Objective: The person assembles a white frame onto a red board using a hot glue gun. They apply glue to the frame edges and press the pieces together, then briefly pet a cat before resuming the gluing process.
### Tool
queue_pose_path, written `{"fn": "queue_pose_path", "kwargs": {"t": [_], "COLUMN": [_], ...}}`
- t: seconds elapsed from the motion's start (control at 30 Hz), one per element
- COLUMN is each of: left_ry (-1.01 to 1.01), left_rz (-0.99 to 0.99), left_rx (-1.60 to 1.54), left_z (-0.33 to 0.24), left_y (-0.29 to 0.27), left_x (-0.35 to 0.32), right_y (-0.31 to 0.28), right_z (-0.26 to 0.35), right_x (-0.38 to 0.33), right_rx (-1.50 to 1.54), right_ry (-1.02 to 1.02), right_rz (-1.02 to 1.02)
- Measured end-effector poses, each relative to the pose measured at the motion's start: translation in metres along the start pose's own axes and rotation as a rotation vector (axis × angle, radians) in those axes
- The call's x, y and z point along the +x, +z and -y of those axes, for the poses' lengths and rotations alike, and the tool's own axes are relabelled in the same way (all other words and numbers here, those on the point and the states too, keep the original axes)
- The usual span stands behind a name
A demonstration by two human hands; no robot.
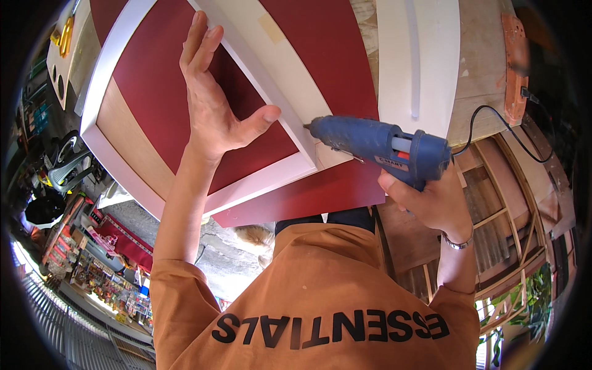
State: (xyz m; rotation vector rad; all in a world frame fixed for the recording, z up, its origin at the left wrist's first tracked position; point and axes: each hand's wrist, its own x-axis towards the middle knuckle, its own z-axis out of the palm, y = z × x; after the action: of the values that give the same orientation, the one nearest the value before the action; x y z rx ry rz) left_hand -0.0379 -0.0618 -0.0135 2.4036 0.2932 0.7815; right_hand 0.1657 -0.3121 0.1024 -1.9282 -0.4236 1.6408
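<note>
While the blue glue gun, gripped by the right hand, sits by the white frame's near-right corner, the left hand hovers spread wide. Bare bench leaves room before the right edge's orange power strip.

Two bare hands, one left hand and one right hand, appear with one blue pistol-shaped glue gun.
Also counted: one straight-edged white frame, one thin translucent stick, one oblong orange power strip, one slim black cord, one silver metal wristband and one orange-brown cloth shirt bearing one row of black lettering.
</note>
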Motion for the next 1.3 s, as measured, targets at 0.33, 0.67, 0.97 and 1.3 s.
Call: {"fn": "queue_pose_path", "kwargs": {"t": [0.33,0.67,0.97,1.3], "left_ry": [-0.002,-0.058,-0.038,-0.076], "left_rz": [0.009,-0.009,0.011,-0.014], "left_rx": [0.023,-0.027,0.022,-0.034], "left_z": [-0.004,-0.007,-0.004,-0.003], "left_y": [0.000,0.000,-0.003,-0.001], "left_x": [0.005,0.008,0.003,0.003], "right_y": [-0.005,-0.010,-0.002,0.008], "right_z": [-0.007,-0.012,-0.005,0.021], "right_x": [-0.008,-0.015,0.001,0.037], "right_rx": [-0.014,-0.035,-0.088,0.145], "right_ry": [-0.050,-0.032,-0.171,-0.307], "right_rz": [0.011,0.046,-0.027,-0.089]}}
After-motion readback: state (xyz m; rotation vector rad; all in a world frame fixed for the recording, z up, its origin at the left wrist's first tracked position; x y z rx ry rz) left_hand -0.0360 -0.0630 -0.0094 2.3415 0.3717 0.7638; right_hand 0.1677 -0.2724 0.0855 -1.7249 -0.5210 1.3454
